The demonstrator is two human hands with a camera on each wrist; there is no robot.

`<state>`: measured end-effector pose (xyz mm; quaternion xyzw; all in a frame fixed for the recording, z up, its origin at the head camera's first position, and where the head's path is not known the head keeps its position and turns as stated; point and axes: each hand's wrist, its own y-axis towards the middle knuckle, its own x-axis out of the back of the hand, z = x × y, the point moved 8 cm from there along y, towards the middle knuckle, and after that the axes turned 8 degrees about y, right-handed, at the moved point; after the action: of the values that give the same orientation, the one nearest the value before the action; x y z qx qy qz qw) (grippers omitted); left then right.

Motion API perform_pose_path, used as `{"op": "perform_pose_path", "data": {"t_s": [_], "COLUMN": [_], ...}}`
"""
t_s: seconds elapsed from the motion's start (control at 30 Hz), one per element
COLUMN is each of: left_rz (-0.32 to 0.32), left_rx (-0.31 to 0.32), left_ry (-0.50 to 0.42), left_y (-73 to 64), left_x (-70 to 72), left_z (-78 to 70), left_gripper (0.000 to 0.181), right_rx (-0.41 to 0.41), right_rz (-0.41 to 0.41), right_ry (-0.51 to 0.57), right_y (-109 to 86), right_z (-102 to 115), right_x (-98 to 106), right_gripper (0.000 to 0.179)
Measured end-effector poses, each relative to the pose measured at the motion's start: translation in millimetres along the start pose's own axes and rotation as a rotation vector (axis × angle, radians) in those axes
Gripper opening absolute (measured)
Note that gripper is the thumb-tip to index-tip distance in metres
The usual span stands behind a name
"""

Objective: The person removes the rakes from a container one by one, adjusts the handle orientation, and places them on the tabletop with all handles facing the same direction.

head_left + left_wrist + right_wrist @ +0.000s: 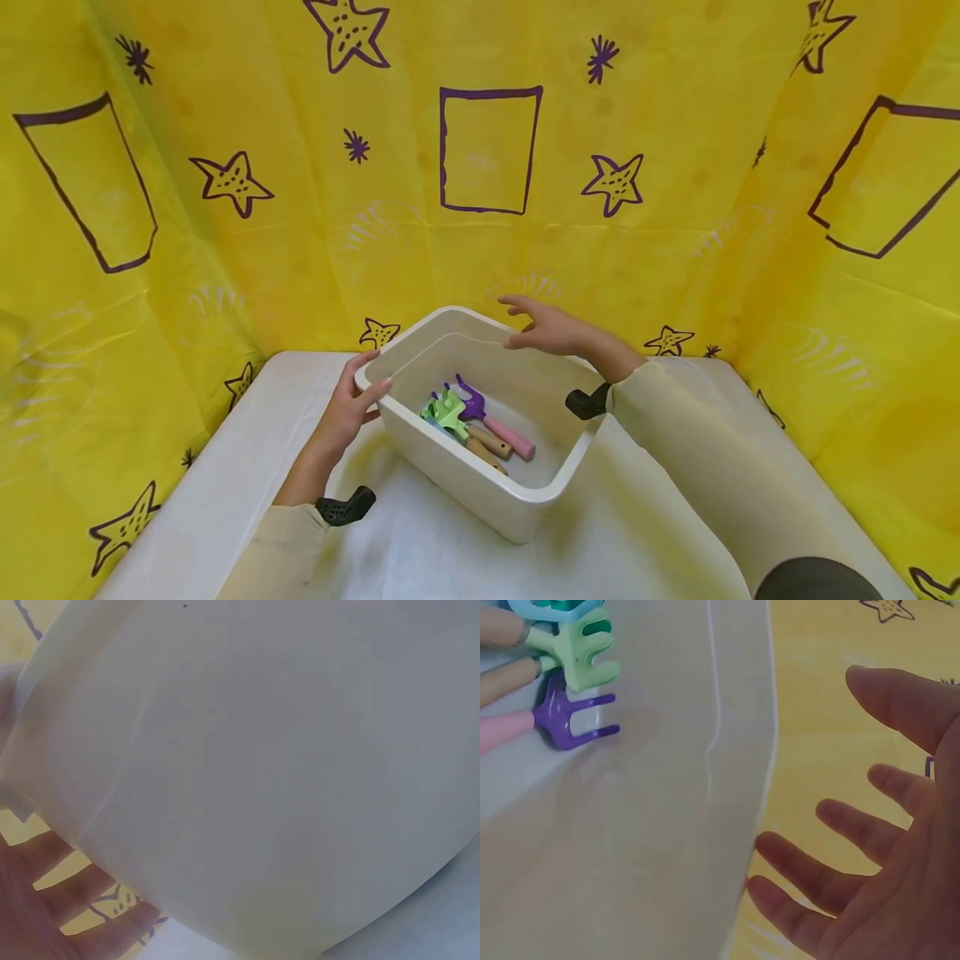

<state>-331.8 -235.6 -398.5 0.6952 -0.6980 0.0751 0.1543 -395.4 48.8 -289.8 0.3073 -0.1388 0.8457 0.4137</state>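
Note:
A white plastic bin [457, 468] stands at an angle on the white table. My left hand [347, 412] grips its left corner, thumb over the rim and fingers along the outside; the left wrist view shows those fingers [112, 930] against the wall. Over the far rim hovers my right hand [553, 330], fingers spread and holding nothing, with fingertips close by the rim in the right wrist view. Inside lie small toy garden tools: a purple fork [472, 405] with a pink handle, a light green rake [581, 656] with a wooden handle, and a light blue tool [555, 610] partly hidden.
The white table [420, 550] spreads around the bin. Behind it and on both sides hangs a yellow cloth [480, 250] with purple stars and frames drawn on it. Black wrist straps [347, 506] sit on both sleeves.

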Motion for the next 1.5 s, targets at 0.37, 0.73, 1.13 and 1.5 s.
{"op": "perform_pose_path", "data": {"t_s": [0.37,0.73,1.13,1.5], "left_rz": [0.005,0.009,-0.008,-0.013], "left_rx": [-0.006,-0.002,0.007,0.013], "left_ry": [0.011,-0.004,-0.002,-0.002], "left_y": [0.5,-1.2,1.6,0.7], "left_x": [-0.4,-2.3,-1.6,-0.4], "left_z": [-0.7,-0.2,-4.7,-0.3], "left_gripper": [0.067,0.065,0.065,0.065], "right_rx": [0.056,-0.08,-0.167,-0.391], "right_rz": [0.003,0.213,0.37,0.496], "right_ry": [0.07,0.245,0.147,0.18], "right_y": [21.1,33.6,36.2,24.5], "right_z": [10.3,-0.1,-3.5,-29.9], "right_x": [-19.3,-76.0,-113.0,-139.6], "right_gripper": [0.069,0.068,0.065,0.066]}}
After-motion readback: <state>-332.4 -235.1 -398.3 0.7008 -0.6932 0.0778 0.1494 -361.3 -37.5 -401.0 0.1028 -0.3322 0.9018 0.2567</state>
